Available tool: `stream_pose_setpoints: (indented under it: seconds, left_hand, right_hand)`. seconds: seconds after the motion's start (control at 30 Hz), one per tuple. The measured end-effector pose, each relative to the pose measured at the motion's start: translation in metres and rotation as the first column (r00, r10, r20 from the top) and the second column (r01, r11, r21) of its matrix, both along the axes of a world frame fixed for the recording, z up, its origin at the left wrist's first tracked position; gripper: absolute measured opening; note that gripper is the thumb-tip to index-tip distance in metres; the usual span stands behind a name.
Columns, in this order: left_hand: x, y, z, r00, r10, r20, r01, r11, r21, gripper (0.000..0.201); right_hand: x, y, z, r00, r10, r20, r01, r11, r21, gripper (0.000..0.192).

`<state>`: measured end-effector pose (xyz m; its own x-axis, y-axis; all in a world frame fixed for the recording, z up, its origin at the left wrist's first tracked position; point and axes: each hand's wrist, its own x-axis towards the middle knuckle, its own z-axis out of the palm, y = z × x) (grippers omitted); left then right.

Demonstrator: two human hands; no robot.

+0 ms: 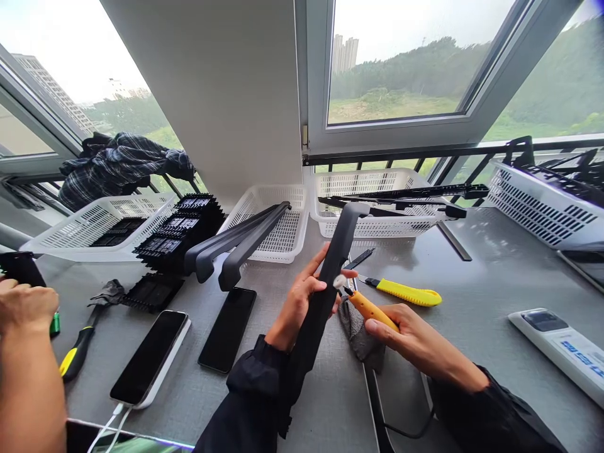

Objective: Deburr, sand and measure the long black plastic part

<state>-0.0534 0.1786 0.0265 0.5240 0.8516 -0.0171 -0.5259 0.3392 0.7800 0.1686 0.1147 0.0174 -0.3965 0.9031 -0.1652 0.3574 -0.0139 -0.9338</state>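
My left hand [299,302] is wrapped round a long black plastic bar [311,330], held tilted above the table with its bent end pointing away from me. In my right hand [415,340] is an orange-handled tool [372,311]; its tip reaches the bar's side beside a small whitish round spot that I cannot make out. A grey cloth [363,333] lies below the tool, partly hidden. Just beyond my right hand is a yellow utility knife [410,292], and a small black strip [361,258] lies behind the bar.
White baskets [268,251] line the window side, with similar black bars [255,245] leaning on one. Stacked black trays [182,229], two phones [229,330] and a screwdriver [78,352] lie leftward. Another person's hand [28,308] holds something dark at far left. A white device [561,346] is right.
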Motion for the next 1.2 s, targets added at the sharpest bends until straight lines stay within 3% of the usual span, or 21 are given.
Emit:
stream_pose_setpoints:
  seconds: [0.23, 0.43, 0.8, 0.97, 1.2]
  left_hand:
    - [0.002, -0.001, 0.001, 0.996, 0.066, -0.056, -0.066, 0.998, 0.004, 0.084]
    - [0.007, -0.001, 0.0, 0.986, 0.132, -0.099, -0.136, 0.99, -0.027, 0.085]
    - [0.007, 0.001, 0.001, 0.985, 0.156, -0.08, -0.164, 0.98, -0.113, 0.086]
    - [0.007, 0.002, 0.001, 0.986, 0.142, -0.087, -0.151, 0.984, -0.098, 0.077]
    - [0.011, -0.003, -0.004, 0.993, 0.077, -0.089, -0.08, 0.996, -0.037, 0.074]
  right_hand:
    - [-0.004, -0.002, 0.001, 0.992, 0.129, -0.014, -0.129, 0.99, -0.052, 0.059]
    - [-0.015, -0.01, 0.009, 0.957, 0.281, 0.067, -0.27, 0.953, -0.139, 0.064]
    - [-0.028, -0.024, 0.02, 0.866, 0.468, 0.176, -0.446, 0.882, -0.153, 0.06]
    - [-0.027, -0.02, 0.017, 0.899, 0.405, 0.164, -0.382, 0.911, -0.156, 0.061]
    - [-0.012, -0.006, 0.006, 0.996, 0.087, 0.037, -0.082, 0.991, -0.11, 0.063]
